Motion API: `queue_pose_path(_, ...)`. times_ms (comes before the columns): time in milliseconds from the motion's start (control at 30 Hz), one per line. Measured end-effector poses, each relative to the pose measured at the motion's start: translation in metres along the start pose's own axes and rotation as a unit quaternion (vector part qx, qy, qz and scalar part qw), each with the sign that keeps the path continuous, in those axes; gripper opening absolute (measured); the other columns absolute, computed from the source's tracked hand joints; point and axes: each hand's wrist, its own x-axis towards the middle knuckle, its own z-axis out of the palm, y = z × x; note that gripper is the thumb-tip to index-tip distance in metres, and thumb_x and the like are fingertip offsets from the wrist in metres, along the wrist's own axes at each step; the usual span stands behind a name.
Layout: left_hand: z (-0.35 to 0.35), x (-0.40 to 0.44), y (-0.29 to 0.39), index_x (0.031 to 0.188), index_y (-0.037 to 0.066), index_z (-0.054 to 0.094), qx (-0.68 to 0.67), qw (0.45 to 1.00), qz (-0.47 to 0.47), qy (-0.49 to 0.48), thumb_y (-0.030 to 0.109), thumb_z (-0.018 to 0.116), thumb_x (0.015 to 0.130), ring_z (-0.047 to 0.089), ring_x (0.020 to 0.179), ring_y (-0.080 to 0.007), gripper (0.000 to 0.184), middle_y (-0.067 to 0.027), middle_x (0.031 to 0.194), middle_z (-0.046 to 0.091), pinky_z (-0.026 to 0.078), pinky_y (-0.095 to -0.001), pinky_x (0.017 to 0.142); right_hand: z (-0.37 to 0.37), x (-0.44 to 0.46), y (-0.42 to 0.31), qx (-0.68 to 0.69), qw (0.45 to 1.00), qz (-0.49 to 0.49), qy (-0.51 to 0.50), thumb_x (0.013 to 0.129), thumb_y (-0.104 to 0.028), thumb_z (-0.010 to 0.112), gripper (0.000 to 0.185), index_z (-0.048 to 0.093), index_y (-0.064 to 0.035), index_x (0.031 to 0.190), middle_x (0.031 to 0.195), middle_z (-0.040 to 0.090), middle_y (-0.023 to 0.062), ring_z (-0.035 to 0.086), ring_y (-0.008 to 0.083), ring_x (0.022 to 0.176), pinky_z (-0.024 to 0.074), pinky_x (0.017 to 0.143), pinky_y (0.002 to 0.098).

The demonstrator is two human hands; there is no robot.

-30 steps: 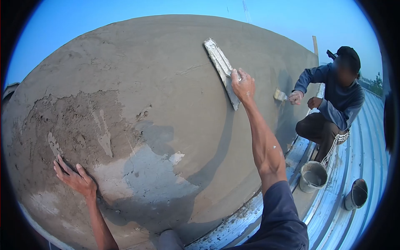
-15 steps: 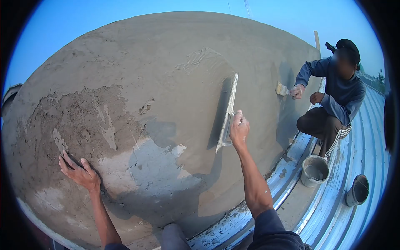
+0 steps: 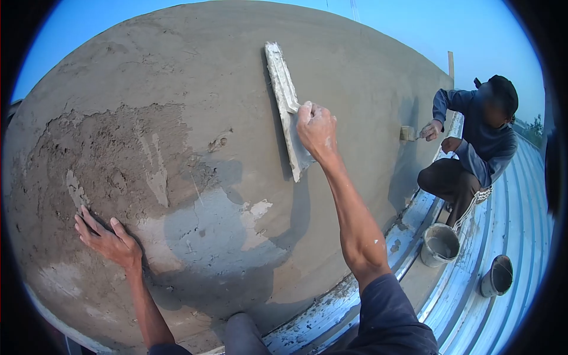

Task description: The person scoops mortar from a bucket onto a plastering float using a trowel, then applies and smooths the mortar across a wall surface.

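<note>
My right hand [image 3: 318, 131] is wrapped round the handle of a long plastering trowel [image 3: 283, 100], whose blade stands nearly upright against the upper middle of the grey plastered wall [image 3: 349, 77]. Wet-looking smears coat the trowel. At the lower left my left hand [image 3: 111, 239] rests on the wall with its fingers spread and nothing in it. It lies just below a rough, dark brown patch [image 3: 100, 154]. Right of that hand is a smooth pale grey patch [image 3: 207, 231], partly in shadow.
A co-worker [image 3: 488, 136] squats at the right, one hand holding a brush [image 3: 408, 133] near the wall. Two buckets, one [image 3: 440, 245] by the co-worker's feet and another [image 3: 497, 276] farther right, stand on the ribbed metal roof [image 3: 520, 207].
My right hand has moved up and left with the trowel, whose top now leans left instead of right. My left hand stays on the wall. The co-worker's head is lower.
</note>
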Motion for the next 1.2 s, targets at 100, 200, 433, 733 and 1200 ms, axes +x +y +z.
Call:
queue_pose_path(100,-0.001,0.000,0.000,0.151,0.009,0.027,-0.006,1.000,0.001,0.001,0.041,0.035,0.099,0.018,0.143,-0.0392,0.061,-0.0196,0.153,0.023,0.012,-0.0572,0.115,0.012,-0.018,-0.032,0.013,0.999,-0.018,-0.032,0.091,-0.026,0.043,0.036,0.064,0.0035,0.088,0.086,0.064,0.0298,0.060,0.0510,0.085,0.0475,0.080,0.0527)
queue_pose_path(200,-0.001,0.001,0.000,0.150,0.010,0.028,-0.007,1.000,0.006,0.007,0.041,0.037,0.099,0.019,0.142,-0.0391,0.061,-0.0192,0.153,0.023,0.012,-0.0571,0.115,0.030,-0.037,-0.055,0.017,0.997,-0.059,-0.055,0.092,-0.026,0.046,0.034,0.063,0.0029,0.086,0.078,0.064,0.0278,0.061,0.0502,0.078,0.0497,0.074,0.0524)
queue_pose_path(433,-0.002,0.002,-0.006,0.150,0.010,0.029,-0.013,1.000,0.016,-0.001,0.041,0.037,0.099,0.019,0.142,-0.0391,0.061,-0.0188,0.152,0.023,0.012,-0.0573,0.115,0.014,-0.098,-0.028,0.091,0.980,-0.069,-0.165,0.093,-0.027,0.045,0.034,0.062,0.0017,0.087,0.081,0.061,0.0294,0.059,0.0511,0.080,0.0481,0.075,0.0521)
queue_pose_path(733,-0.005,0.002,0.001,0.151,0.010,0.026,-0.003,1.000,-0.001,-0.007,0.044,0.035,0.098,0.017,0.143,-0.0401,0.063,-0.0191,0.153,0.022,0.011,-0.0573,0.115,-0.042,0.050,0.075,0.138,0.948,0.286,0.025,0.089,-0.031,0.038,0.043,0.061,0.0042,0.083,0.074,0.061,0.0168,0.060,0.0270,0.063,0.0466,0.048,0.0427)
queue_pose_path(1200,0.000,-0.001,-0.006,0.151,0.012,0.027,0.010,1.000,0.022,0.008,0.041,0.037,0.099,0.022,0.142,-0.0367,0.060,-0.0190,0.152,0.025,0.013,-0.0567,0.115,-0.040,-0.044,0.124,0.075,0.977,0.196,0.033,0.091,-0.027,0.040,0.038,0.052,0.0064,0.079,0.069,0.056,0.0254,0.054,0.0381,0.060,0.0444,0.067,0.0512)
